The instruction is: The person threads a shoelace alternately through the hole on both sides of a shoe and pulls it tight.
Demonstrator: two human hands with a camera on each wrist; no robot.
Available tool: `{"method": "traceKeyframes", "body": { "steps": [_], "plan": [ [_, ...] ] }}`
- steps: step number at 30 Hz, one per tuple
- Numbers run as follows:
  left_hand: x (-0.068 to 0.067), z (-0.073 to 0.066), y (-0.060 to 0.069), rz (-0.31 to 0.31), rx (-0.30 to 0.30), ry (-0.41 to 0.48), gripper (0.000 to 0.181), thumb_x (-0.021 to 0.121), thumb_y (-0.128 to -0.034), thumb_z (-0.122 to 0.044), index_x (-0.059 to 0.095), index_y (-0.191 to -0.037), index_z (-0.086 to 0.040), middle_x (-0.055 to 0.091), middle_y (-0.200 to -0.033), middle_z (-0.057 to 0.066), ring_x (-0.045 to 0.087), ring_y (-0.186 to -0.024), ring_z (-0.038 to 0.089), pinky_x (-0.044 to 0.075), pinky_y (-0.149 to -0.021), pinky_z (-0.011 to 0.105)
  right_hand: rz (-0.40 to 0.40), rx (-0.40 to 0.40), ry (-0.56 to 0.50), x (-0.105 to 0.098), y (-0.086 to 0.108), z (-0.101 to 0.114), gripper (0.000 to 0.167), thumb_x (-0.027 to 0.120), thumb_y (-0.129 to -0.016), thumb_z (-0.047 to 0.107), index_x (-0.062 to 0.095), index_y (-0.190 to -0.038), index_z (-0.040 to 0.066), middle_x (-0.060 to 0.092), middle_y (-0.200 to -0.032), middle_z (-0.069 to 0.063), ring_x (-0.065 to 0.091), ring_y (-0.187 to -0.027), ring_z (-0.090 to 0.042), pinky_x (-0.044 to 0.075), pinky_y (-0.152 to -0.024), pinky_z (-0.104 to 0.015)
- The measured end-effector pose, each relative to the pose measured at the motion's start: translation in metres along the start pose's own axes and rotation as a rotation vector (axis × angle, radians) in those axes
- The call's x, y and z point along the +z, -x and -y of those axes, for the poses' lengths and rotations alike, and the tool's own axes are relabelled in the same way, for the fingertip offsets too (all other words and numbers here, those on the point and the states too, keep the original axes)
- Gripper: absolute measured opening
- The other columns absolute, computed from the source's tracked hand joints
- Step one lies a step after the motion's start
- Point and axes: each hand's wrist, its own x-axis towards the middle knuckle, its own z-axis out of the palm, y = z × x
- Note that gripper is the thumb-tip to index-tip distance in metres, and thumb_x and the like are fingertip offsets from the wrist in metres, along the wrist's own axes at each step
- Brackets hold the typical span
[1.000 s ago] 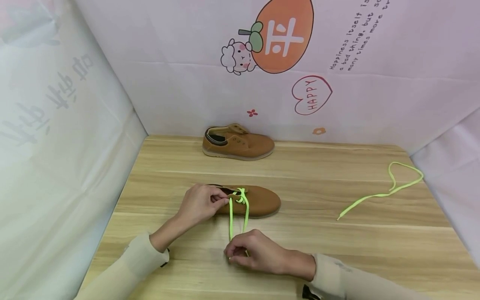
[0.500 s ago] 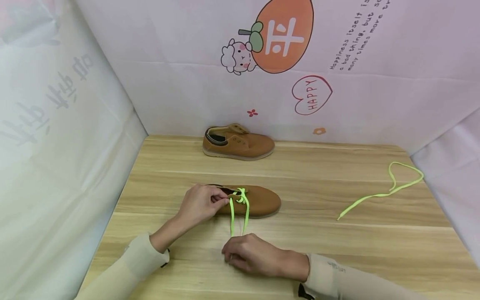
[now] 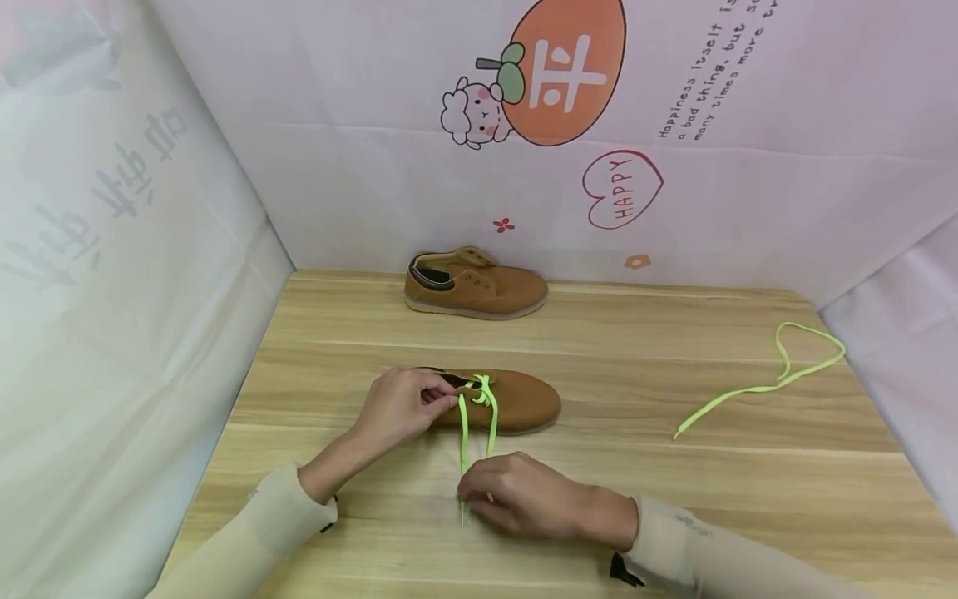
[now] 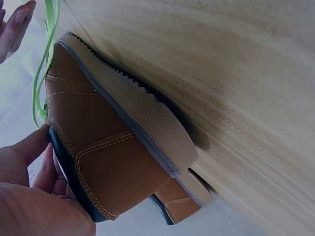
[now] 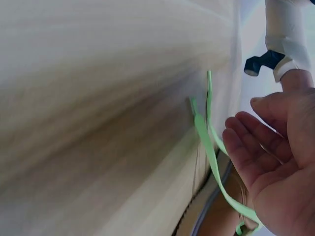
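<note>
The left hand (image 3: 400,405) pinches the rim of the laced shoe (image 3: 527,402), left of the table's (image 3: 374,532) middle. The right hand (image 3: 531,497), fingers loosely bent round nothing, is beside its green ends (image 3: 463,428), towards the front edge. Another shoe (image 3: 516,291) stands by the back edge; a loose lace (image 3: 737,392) lies near the right. The wall (image 3: 359,191) reads "HAPPY" and "Happiness itself is", cut off.

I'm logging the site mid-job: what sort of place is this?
Probably a small staged work booth rather than a lived-in room: a wood-grain tabletop, pale printed sheets behind and beside it, and a brown shoe being laced there.
</note>
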Motion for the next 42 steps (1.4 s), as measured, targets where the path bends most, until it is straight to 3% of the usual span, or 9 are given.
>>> {"method": "traceKeyframes", "body": {
  "steps": [6, 9, 13, 18, 22, 26, 33, 42],
  "plan": [
    [-0.001, -0.001, -0.001, 0.005, 0.008, 0.029, 0.004, 0.082, -0.0928, -0.017, 0.084, -0.094, -0.015, 0.077, -0.082, -0.009, 0.067, -0.072, -0.001, 0.055, -0.066, 0.022, 0.095, -0.018, 0.090, -0.013, 0.009, -0.007, 0.020, 0.070, -0.097, 0.000, 0.075, -0.114, 0.009, 0.075, -0.116, 0.001, 0.068, -0.113, -0.005, 0.053, -0.098, -0.020],
    [-0.003, -0.001, -0.001, 0.006, -0.012, 0.080, 0.004, 0.082, -0.0932, -0.016, 0.084, -0.096, -0.014, 0.077, -0.085, -0.008, 0.067, -0.072, 0.000, 0.057, -0.067, 0.022, 0.128, -0.069, 0.168, -0.016, 0.011, -0.011, 0.026, 0.071, -0.093, -0.003, 0.075, -0.116, 0.008, 0.074, -0.120, -0.001, 0.068, -0.117, -0.009, 0.052, -0.101, -0.021],
    [-0.003, -0.001, 0.000, -0.003, -0.058, 0.169, 0.005, 0.080, -0.0951, -0.015, 0.085, -0.098, -0.014, 0.079, -0.090, -0.005, 0.067, -0.072, 0.001, 0.057, -0.066, 0.022, 0.167, -0.159, 0.280, -0.016, 0.012, -0.014, 0.022, 0.072, -0.098, 0.003, 0.076, -0.118, 0.009, 0.073, -0.123, 0.000, 0.067, -0.118, -0.011, 0.052, -0.102, -0.020],
    [-0.003, 0.001, 0.000, -0.104, -0.049, 0.245, 0.010, 0.078, -0.0958, -0.008, 0.084, -0.103, -0.011, 0.080, -0.099, 0.001, 0.070, -0.076, 0.007, 0.059, -0.063, 0.026, 0.199, -0.233, 0.409, -0.012, 0.011, -0.015, 0.018, 0.068, -0.103, 0.010, 0.076, -0.119, 0.012, 0.073, -0.121, 0.003, 0.066, -0.115, -0.009, 0.052, -0.100, -0.020],
    [-0.002, 0.004, -0.001, -0.215, 0.025, 0.203, 0.020, 0.079, -0.0939, -0.002, 0.083, -0.111, -0.011, 0.079, -0.111, 0.003, 0.075, -0.099, 0.017, 0.062, -0.083, 0.036, 0.185, -0.295, 0.523, -0.008, 0.010, -0.017, 0.015, 0.067, -0.100, 0.012, 0.076, -0.112, 0.015, 0.072, -0.114, 0.005, 0.066, -0.108, -0.009, 0.053, -0.097, -0.022],
    [-0.001, 0.008, -0.003, -0.253, 0.078, 0.144, 0.027, 0.079, -0.0934, -0.002, 0.080, -0.120, -0.010, 0.077, -0.122, 0.005, 0.072, -0.118, 0.025, 0.057, -0.100, 0.045, 0.167, -0.352, 0.635, -0.004, 0.009, -0.018, 0.011, 0.064, -0.100, 0.015, 0.075, -0.104, 0.018, 0.069, -0.107, 0.007, 0.064, -0.100, -0.008, 0.053, -0.093, -0.023],
    [0.002, 0.012, -0.006, -0.236, 0.108, 0.117, 0.024, 0.080, -0.0924, -0.002, 0.081, -0.116, -0.008, 0.078, -0.120, 0.005, 0.072, -0.117, 0.025, 0.057, -0.101, 0.045, 0.157, -0.393, 0.800, -0.003, 0.008, -0.021, 0.009, 0.065, -0.100, 0.019, 0.074, -0.099, 0.020, 0.066, -0.101, 0.009, 0.063, -0.094, -0.008, 0.053, -0.091, -0.026],
    [0.006, 0.013, -0.010, -0.182, 0.149, 0.022, 0.019, 0.084, -0.0895, -0.004, 0.083, -0.108, -0.009, 0.079, -0.113, 0.003, 0.074, -0.110, 0.022, 0.059, -0.095, 0.042, 0.117, -0.448, 0.852, -0.001, 0.005, -0.024, 0.013, 0.064, -0.098, 0.015, 0.071, -0.088, 0.019, 0.061, -0.088, 0.008, 0.059, -0.081, -0.009, 0.052, -0.083, -0.025]
  ]
}}
